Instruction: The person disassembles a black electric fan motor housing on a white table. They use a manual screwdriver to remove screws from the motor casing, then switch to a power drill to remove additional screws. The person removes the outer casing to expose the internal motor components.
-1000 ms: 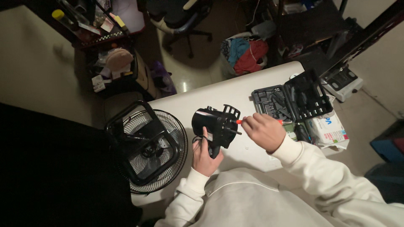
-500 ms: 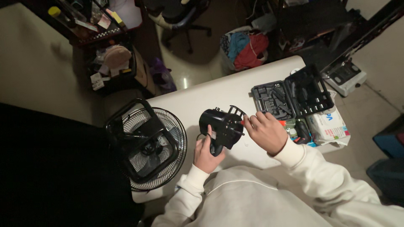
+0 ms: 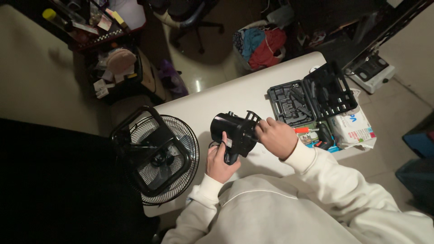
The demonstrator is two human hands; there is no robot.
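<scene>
White table (image 3: 235,97): fan grille (image 3: 156,153), open tool case (image 3: 312,97); both hands, left hand (image 3: 220,159), right hand (image 3: 276,137), gripping black motor housing (image 3: 233,132); dim cluttered room.

You hold a glossy black plastic motor housing (image 3: 233,132) above a smooth matt white table (image 3: 217,101), beside a wire-metal fan grille (image 3: 156,156).

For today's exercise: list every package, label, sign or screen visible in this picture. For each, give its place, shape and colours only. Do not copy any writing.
Soft white pack: right end of the white table, beside the open black tool case; rectangular, with blue print and a red-and-green edge.
Pale label: small patch on the black motor housing between the left hand and right hand.
Signs or screens: none visible.
</scene>
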